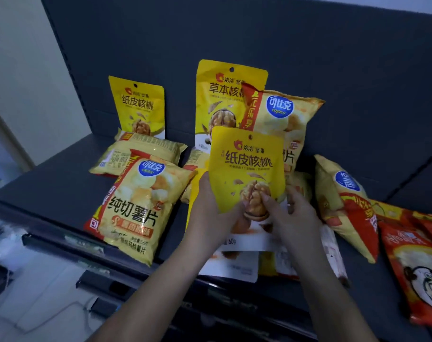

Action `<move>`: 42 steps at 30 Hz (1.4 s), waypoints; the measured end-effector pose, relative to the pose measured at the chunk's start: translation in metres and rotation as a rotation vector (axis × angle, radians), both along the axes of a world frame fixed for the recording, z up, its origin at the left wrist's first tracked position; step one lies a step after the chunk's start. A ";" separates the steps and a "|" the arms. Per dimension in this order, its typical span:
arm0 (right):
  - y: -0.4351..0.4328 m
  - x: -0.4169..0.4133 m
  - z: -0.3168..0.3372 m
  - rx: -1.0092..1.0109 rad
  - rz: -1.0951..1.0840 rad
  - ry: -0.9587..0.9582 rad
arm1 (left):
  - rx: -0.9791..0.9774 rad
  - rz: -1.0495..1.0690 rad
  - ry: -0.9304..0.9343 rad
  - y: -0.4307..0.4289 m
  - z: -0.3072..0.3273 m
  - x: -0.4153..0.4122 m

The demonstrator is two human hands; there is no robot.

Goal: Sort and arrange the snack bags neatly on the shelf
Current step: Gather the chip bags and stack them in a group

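Small walnut bag (247,174) is upright in both hands, print facing the camera, over the middle of the shelf (62,183). Left hand (210,211) is on its lower left edge and right hand (294,215) on its lower right. Each grip pinches the bag, thumb on the printed face, fingers behind.

It blocks the lower part of what's behind: tall walnut bag (217,99) upright against the dark back panel (333,58), with a leaning chip bag (284,114) across its right side.

Under the hands: white-bottomed bags (232,267) lying flat, overhanging the shelf's front edge, mostly hidden.

Left side: second small walnut bag (138,107) standing at the back, flat chip bag (136,154) in front of it, and front chip bag (141,206) face up at the shelf edge, overlapping the flat one.

Right side: tilted chip bag (343,206) on its side, then red bags (412,262) at the far end, partly out of frame.
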State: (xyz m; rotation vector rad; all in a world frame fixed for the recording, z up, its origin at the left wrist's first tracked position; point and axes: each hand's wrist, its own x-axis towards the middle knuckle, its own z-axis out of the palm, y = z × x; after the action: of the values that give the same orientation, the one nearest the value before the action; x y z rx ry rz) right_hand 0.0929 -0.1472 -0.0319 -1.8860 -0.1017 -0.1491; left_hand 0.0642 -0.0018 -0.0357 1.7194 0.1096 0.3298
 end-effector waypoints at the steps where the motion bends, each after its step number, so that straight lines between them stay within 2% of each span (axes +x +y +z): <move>1: 0.004 -0.004 -0.004 -0.031 0.000 0.001 | 0.026 0.018 0.015 0.006 -0.004 -0.002; 3: 0.013 -0.011 -0.011 -0.069 -0.003 0.025 | 0.109 0.063 0.070 0.012 -0.013 -0.003; 6: 0.022 -0.017 -0.018 -0.163 -0.020 0.052 | 0.221 0.131 0.288 0.015 -0.017 -0.006; 8: 0.023 -0.017 -0.020 -0.166 -0.032 0.062 | 0.169 0.102 0.344 0.014 -0.019 -0.009; 13: 0.020 -0.021 -0.022 -0.115 0.016 0.094 | 0.027 0.095 0.336 0.015 -0.027 -0.012; 18: 0.021 -0.032 -0.020 -0.136 0.029 0.058 | -0.131 0.104 0.271 0.013 -0.009 -0.022; 24: 0.017 -0.043 -0.009 -0.170 0.063 0.010 | -0.085 0.097 0.229 0.012 0.001 -0.037; 31: 0.022 -0.052 0.030 -0.238 -0.018 -0.232 | -0.136 0.035 0.080 0.017 0.022 -0.034; 36: 0.075 -0.051 0.047 -0.212 -0.036 -0.266 | -0.027 0.041 -0.021 0.073 0.045 -0.036; 42: 0.198 -0.053 0.044 -0.177 0.042 -0.265 | 0.144 0.133 -0.069 0.198 0.046 -0.047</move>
State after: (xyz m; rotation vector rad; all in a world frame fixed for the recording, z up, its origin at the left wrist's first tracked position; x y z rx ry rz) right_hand 0.0401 0.0507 0.0123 -2.0306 -0.3446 -0.3713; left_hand 0.0169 0.1963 0.0106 1.8455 0.1536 0.5054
